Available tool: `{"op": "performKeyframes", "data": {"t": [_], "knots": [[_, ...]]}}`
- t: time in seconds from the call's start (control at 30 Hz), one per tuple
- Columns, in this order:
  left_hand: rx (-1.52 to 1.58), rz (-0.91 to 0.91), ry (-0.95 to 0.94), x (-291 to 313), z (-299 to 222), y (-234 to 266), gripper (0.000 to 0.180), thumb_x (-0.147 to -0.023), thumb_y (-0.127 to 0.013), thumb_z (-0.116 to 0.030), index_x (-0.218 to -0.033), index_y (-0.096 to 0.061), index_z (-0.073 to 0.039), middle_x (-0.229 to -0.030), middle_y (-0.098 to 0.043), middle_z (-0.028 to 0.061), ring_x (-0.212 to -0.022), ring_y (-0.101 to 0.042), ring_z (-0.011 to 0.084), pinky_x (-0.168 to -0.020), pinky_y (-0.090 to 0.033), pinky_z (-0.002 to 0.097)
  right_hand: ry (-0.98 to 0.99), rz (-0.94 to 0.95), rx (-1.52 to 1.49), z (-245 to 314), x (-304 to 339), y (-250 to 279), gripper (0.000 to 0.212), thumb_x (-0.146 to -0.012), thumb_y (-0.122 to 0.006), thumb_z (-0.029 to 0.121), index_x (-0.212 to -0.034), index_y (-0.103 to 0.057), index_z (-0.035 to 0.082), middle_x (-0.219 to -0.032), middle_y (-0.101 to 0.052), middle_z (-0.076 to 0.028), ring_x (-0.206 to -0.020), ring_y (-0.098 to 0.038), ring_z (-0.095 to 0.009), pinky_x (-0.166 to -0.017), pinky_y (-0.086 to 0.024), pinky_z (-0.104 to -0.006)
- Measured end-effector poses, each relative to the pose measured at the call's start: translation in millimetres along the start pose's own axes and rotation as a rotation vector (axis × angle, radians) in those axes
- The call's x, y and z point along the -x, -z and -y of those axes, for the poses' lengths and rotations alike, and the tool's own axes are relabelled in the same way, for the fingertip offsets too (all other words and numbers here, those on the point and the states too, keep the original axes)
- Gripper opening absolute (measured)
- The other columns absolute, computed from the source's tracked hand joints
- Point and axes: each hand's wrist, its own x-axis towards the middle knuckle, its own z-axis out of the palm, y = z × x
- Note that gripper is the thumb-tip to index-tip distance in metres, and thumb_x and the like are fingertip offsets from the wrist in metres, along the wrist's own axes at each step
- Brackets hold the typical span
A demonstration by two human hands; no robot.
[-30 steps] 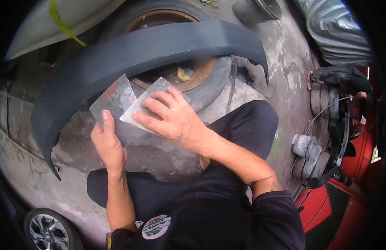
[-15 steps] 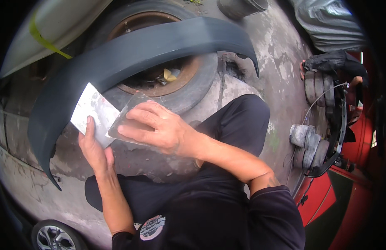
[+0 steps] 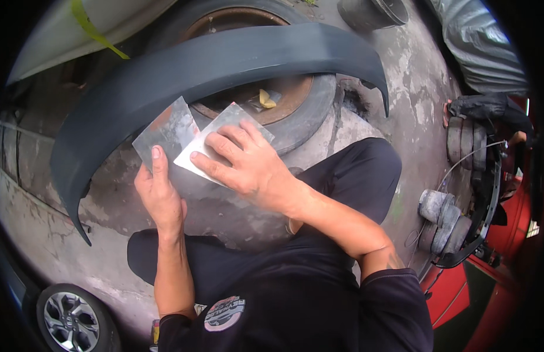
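My left hand [image 3: 162, 196] is closed on a thin square metal plate [image 3: 166, 130], its thumb flat on the face, where whitish and reddish smears show. My right hand [image 3: 254, 167] grips a second thin metal plate [image 3: 190, 158] with the fingers laid across its upper face. The near-left edge of that plate meets or overlaps the left one; whether they touch I cannot tell. Just beyond both hands, a long curved dark grey car trim panel [image 3: 225, 61] lies across a large tyre [image 3: 319, 117] with a rusty rim. A small yellow piece [image 3: 266, 100] sits inside the rim.
A dark bucket [image 3: 372, 14] stands at the far side. To the right are stacked grey rounds [image 3: 460, 141], grey-smeared tins [image 3: 439, 211], a thin cable and part of another person [image 3: 489, 111]. A car wheel [image 3: 75, 320] shows at lower left, red panels [image 3: 451, 293] at lower right.
The whole view has shifted, so the scene sits further right. The right-hand plate has tilted and now looks bright white, while the left-hand plate has turned darker. Both hands keep their hold.
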Motion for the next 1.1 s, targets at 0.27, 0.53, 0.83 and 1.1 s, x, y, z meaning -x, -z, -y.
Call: {"op": "performKeyframes", "data": {"t": [0.27, 0.53, 0.83, 1.1], "knots": [[0.110, -0.098, -0.013, -5.1, -7.1, 5.4, 0.044, -0.108, -0.058, -0.031, -0.129, -0.060, 0.007, -0.123, -0.069, 0.0146, -0.108, -0.069, 0.0199, -0.097, -0.053, 0.0338, 0.000, 0.186, 0.022, -4.0, 21.1, 3.0, 0.049, -0.080, -0.068, 0.008, -0.129, -0.066, 0.013, -0.121, -0.059, -0.012, -0.114, -0.059, -0.034, -0.101, -0.049, -0.0585], [0.504, -0.013, 0.321, -10.6, -4.9, 7.6, 0.040, -0.101, -0.066, -0.016, -0.132, -0.055, 0.007, -0.124, -0.066, 0.0150, -0.112, -0.068, 0.0235, -0.099, -0.054, 0.0375, 0.057, 0.038, -0.217, 7.5, -6.7, 12.8, 0.060, -0.073, -0.071, -0.004, -0.130, -0.070, 0.016, -0.124, -0.061, -0.013, -0.110, -0.061, -0.037, -0.090, -0.056, -0.0466], [0.568, 0.146, 0.108, 1.9, -20.0, 13.0, 0.030, -0.104, -0.061, -0.016, -0.126, -0.063, 0.005, -0.114, -0.073, 0.0130, -0.101, -0.072, 0.0194, -0.090, -0.059, 0.0354, 0.000, 0.202, 0.143, -14.2, 6.8, 21.6, 0.064, -0.072, -0.065, -0.014, -0.130, -0.071, 0.012, -0.125, -0.063, -0.016, -0.115, -0.061, -0.040, -0.096, -0.054, -0.0484], [0.120, -0.037, -0.137, 4.4, -4.0, 10.7, 0.047, -0.110, -0.055, -0.037, -0.096, -0.067, 0.006, -0.074, -0.060, -0.0004, -0.073, -0.049, 0.0054, -0.062, -0.044, 0.0295, 0.104, 0.180, 0.073, 19.5, -14.2, 3.7, 0.058, -0.066, -0.064, -0.008, -0.121, -0.074, 0.005, -0.118, -0.065, -0.017, -0.112, -0.062, -0.039, -0.098, -0.053, -0.0499]]}}
